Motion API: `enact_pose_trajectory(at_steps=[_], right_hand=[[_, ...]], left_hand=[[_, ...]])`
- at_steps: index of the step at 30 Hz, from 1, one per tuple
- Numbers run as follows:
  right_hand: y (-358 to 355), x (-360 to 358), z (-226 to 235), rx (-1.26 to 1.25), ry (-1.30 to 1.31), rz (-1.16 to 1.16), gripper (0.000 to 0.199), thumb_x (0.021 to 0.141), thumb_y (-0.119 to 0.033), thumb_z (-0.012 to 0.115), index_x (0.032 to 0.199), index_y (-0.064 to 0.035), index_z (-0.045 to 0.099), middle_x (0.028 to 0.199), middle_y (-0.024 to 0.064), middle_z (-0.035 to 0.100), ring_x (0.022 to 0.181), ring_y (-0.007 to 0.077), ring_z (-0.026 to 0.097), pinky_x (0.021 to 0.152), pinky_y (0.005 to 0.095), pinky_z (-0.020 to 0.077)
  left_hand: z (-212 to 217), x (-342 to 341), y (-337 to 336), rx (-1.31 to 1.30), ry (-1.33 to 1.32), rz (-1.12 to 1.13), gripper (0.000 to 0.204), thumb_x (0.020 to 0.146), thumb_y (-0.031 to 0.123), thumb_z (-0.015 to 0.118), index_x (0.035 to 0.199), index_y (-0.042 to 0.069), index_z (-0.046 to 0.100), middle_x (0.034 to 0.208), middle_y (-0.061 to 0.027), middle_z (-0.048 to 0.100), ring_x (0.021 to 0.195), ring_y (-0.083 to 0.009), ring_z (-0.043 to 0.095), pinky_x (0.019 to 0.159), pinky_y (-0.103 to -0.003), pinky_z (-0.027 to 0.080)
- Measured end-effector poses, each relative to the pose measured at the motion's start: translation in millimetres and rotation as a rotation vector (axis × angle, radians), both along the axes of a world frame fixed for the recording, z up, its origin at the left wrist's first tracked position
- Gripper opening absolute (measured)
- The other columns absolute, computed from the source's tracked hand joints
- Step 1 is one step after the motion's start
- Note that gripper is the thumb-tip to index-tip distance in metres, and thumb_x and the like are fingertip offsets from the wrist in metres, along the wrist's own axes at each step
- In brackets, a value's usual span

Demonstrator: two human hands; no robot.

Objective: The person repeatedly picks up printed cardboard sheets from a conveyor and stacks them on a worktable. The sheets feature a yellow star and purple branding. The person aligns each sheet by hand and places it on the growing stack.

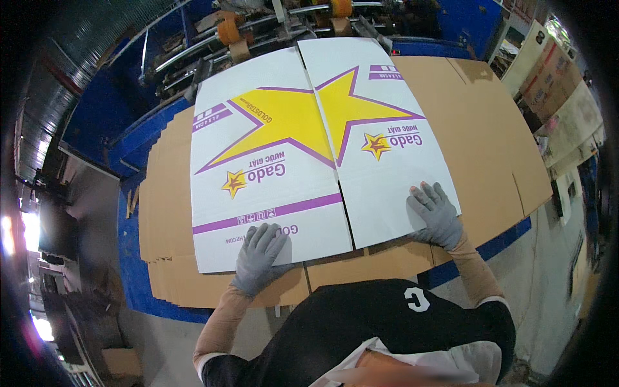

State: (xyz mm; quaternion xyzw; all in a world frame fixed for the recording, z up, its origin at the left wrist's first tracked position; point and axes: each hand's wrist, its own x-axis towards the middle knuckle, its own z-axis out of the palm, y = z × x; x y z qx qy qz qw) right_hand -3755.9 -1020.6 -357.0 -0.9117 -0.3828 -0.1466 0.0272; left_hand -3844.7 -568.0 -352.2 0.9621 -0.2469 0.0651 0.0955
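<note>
Before me lies a flat white cardboard box blank [387, 193], printed with purple bands and a large yellow star; a dark slit runs down its middle. My left hand [261, 255], in a grey glove, rests with fingers spread on the near edge of its left panel. On the near right corner of the right panel lies my gloved right hand [435, 216], its fingers also spread. Both palms press flat, and neither hand grasps anything. Beneath the white blank, brown cardboard sheets [490, 142] are stacked, jutting out on both sides.
A blue machine [148, 138] with metal shafts and orange rollers [229, 30] stands at the far edge, close to the blank's far end. More cardboard [551, 80] leans at the upper right. A small brown carton [122, 362] sits on the floor at lower left.
</note>
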Motion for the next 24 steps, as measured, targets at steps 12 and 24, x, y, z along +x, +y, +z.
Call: enact_pose_trajectory(at_steps=[12,24], right_hand=[[9,-18,-33,-0.086,0.02,-0.258,0.071,0.078,-0.052,0.062,0.137,-0.0152,0.044,0.147,0.0064,0.039,0.134,0.0352,0.036,0.106,0.0584,0.0257],[53,-9,-76,0.136,0.142,-0.838,0.044,0.091,-0.044,0.046,0.127,-0.0203,0.051,0.142,0.0053,0.044,0.128,0.0315,0.043,0.094,0.0596,0.0367]], left_hand=[[-18,2,-2,0.217,-0.225,-0.007,0.051,0.077,0.033,0.069,0.121,0.01,0.056,0.13,-0.0146,0.053,0.119,-0.0325,0.052,0.101,-0.049,0.037],[-33,-206,10,-0.191,-0.52,0.359,0.038,0.085,0.026,0.065,0.115,0.002,0.06,0.116,-0.0163,0.062,0.108,-0.0319,0.058,0.096,-0.039,0.044]])
